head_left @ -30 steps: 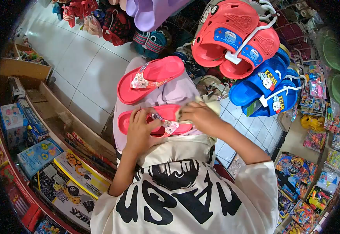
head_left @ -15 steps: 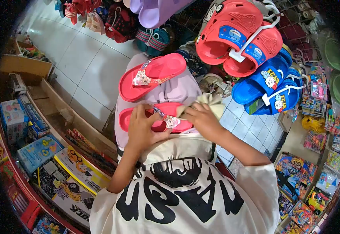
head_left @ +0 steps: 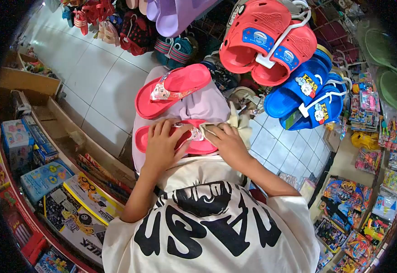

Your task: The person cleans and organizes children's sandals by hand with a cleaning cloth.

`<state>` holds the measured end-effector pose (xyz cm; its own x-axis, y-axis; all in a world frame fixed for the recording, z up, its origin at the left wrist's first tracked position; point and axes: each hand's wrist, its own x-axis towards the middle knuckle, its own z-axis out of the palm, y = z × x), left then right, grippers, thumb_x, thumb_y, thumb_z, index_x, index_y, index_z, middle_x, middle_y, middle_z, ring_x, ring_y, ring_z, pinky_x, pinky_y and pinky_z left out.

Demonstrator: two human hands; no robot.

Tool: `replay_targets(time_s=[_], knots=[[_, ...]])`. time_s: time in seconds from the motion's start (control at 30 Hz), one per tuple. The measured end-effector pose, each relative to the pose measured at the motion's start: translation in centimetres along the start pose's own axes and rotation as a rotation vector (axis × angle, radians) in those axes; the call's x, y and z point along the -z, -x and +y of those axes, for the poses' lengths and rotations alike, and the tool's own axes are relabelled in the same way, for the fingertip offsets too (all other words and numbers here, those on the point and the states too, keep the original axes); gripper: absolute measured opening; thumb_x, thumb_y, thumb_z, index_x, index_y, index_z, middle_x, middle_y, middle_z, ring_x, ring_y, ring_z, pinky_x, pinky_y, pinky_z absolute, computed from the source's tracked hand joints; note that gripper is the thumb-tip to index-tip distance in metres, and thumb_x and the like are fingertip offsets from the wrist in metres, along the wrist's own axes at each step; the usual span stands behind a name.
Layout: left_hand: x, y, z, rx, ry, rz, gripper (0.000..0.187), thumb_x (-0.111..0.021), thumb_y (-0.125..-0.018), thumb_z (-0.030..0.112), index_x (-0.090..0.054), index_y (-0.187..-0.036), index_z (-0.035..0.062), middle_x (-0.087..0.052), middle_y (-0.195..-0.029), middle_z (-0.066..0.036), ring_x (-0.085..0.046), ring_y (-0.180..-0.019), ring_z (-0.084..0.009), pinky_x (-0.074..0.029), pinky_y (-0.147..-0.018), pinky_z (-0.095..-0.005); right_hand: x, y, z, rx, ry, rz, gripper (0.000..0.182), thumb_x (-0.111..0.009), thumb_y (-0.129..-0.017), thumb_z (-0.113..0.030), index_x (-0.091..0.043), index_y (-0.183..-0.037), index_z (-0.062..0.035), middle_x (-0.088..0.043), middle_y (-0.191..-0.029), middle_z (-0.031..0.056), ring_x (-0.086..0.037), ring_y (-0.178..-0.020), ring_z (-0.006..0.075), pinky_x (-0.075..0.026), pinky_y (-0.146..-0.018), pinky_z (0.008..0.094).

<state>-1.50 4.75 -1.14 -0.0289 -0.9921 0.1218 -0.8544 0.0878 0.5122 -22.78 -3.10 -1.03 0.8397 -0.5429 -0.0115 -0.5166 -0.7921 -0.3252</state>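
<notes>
Across my lap lies a pink sandal point(head_left: 141, 139) with a cartoon-printed strap. My left hand point(head_left: 163, 142) grips it around the left part, fingers on the far side and thumb near the strap. Bunched in my right hand point(head_left: 228, 144) is a cream cloth point(head_left: 242, 123), pressed onto the sandal's right part by the strap. Its matching pink sandal point(head_left: 197, 78) rests just beyond, on the lilac fabric point(head_left: 214, 101) over my legs. My hands cover parts of the nearer sandal.
Red clogs point(head_left: 257, 54) and blue slides point(head_left: 294, 98) hang on white hooks at the right front. Boxed toys point(head_left: 46, 179) fill a shelf on the left. More packaged toys point(head_left: 346, 195) are on the right. Purple slides point(head_left: 173, 20) hang ahead.
My right hand has moved slightly left with the cloth, which now reaches over the strap's print. My left hand keeps its hold on the sandal. The view has shifted a little.
</notes>
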Motion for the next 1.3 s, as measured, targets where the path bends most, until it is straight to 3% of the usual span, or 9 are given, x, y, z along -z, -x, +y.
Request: replay_targets(time_s=[0.23,0.37,0.43,0.6,0.73,0.87,1.03,1.17,1.3], knots=[[0.6,-1.0,1.2,0.01,-0.088,-0.01,0.048,-0.063,-0.083,0.034,-0.054,-0.129,0.0286,-0.052,-0.119,-0.01,-0.048,-0.111,-0.0314,-0.035,-0.095,-0.0475,5.6,1.5,2.6,-0.079,-0.304,-0.251,0.043,-0.055,-0.068,0.006,-0.068,-0.106,-0.0114,-0.06,-0.105,0.0032,-0.052,-0.099,0.0262,-0.043,-0.087,0.039],[0.8,-2.1,0.3,-0.053,-0.154,-0.1,0.051,-0.061,-0.085,0.034,-0.05,-0.134,0.0349,-0.051,-0.119,-0.013,-0.047,-0.108,-0.0318,-0.036,-0.089,-0.0482,6.3,0.0,1.3,0.102,-0.424,0.017,0.045,-0.054,-0.065,0.006,-0.068,-0.104,-0.0093,-0.061,-0.107,0.0049,-0.054,-0.101,0.0273,-0.043,-0.089,0.0382],[0.3,-2.5,-0.4,-0.067,-0.185,-0.158,0.049,-0.06,-0.086,0.034,-0.05,-0.134,0.0359,-0.051,-0.119,-0.013,-0.047,-0.108,-0.032,-0.036,-0.087,-0.0489,3.9,-0.2,-1.0,0.2,-0.311,0.004,0.04,-0.056,-0.07,-0.003,-0.066,-0.109,-0.0099,-0.058,-0.115,0.004,-0.05,-0.109,0.0238,-0.039,-0.096,0.0401],[-0.2,-2.5,-1.0,-0.054,-0.133,-0.076,0.039,-0.06,-0.086,0.029,-0.058,-0.124,0.0325,-0.052,-0.118,-0.011,-0.047,-0.106,-0.0312,-0.035,-0.087,-0.0472,-1.7,-0.4,-3.3,0.149,-0.209,0.113,0.039,-0.055,-0.073,-0.005,-0.065,-0.111,-0.0079,-0.058,-0.115,0.0048,-0.051,-0.108,0.0239,-0.039,-0.091,0.0373],[-1.3,-2.2,-0.2,-0.04,-0.095,-0.038,0.039,-0.061,-0.085,0.024,-0.059,-0.123,0.0328,-0.053,-0.119,-0.01,-0.046,-0.108,-0.0302,-0.034,-0.087,-0.0473,-0.5,1.1,-1.6,0.025,-0.1,0.036,0.03,-0.053,-0.078,-0.009,-0.065,-0.105,-0.0082,-0.058,-0.113,0.0019,-0.051,-0.106,0.0206,-0.039,-0.086,0.0363],[-1.2,-2.2,0.0,-0.026,-0.073,-0.03,0.039,-0.061,-0.085,0.023,-0.058,-0.123,0.0323,-0.052,-0.12,-0.01,-0.046,-0.108,-0.0303,-0.034,-0.088,-0.0477,2.8,1.5,0.0,-0.08,0.052,-0.085,0.034,-0.055,-0.076,-0.008,-0.067,-0.108,-0.0092,-0.059,-0.119,0.0044,-0.05,-0.108,0.0225,-0.038,-0.088,0.0375],[-0.8,-2.4,-0.6,-0.014,-0.058,-0.067,0.039,-0.06,-0.086,0.022,-0.056,-0.124,0.0315,-0.05,-0.122,-0.009,-0.045,-0.111,-0.0307,-0.033,-0.091,-0.0485,1.8,-0.1,-2.3,0.047,0.084,0.083,0.04,-0.054,-0.077,-0.007,-0.062,-0.116,-0.0086,-0.057,-0.121,0.0036,-0.05,-0.109,0.0208,-0.037,-0.087,0.0382],[-0.9,-2.2,-1.0,-0.016,-0.086,-0.081,0.049,-0.059,-0.08,0.011,-0.056,-0.124,0.0304,-0.05,-0.122,-0.009,-0.044,-0.112,-0.0309,-0.033,-0.092,-0.0484,-1.9,0.1,-4.1,0.094,0.046,0.081,0.041,-0.055,-0.077,-0.009,-0.06,-0.118,-0.0067,-0.056,-0.119,0.0041,-0.049,-0.109,0.0203,-0.038,-0.086,0.0373],[-0.8,-2.0,-0.8,-0.021,-0.052,-0.105,0.059,-0.057,-0.071,0.002,-0.056,-0.123,0.0298,-0.051,-0.12,-0.008,-0.045,-0.111,-0.0309,-0.033,-0.092,-0.0478,-0.1,1.2,-2.0,0.005,0.054,-0.033,0.041,-0.056,-0.077,-0.011,-0.059,-0.118,-0.0059,-0.057,-0.116,0.004,-0.049,-0.106,0.0218,-0.038,-0.086,0.036]])
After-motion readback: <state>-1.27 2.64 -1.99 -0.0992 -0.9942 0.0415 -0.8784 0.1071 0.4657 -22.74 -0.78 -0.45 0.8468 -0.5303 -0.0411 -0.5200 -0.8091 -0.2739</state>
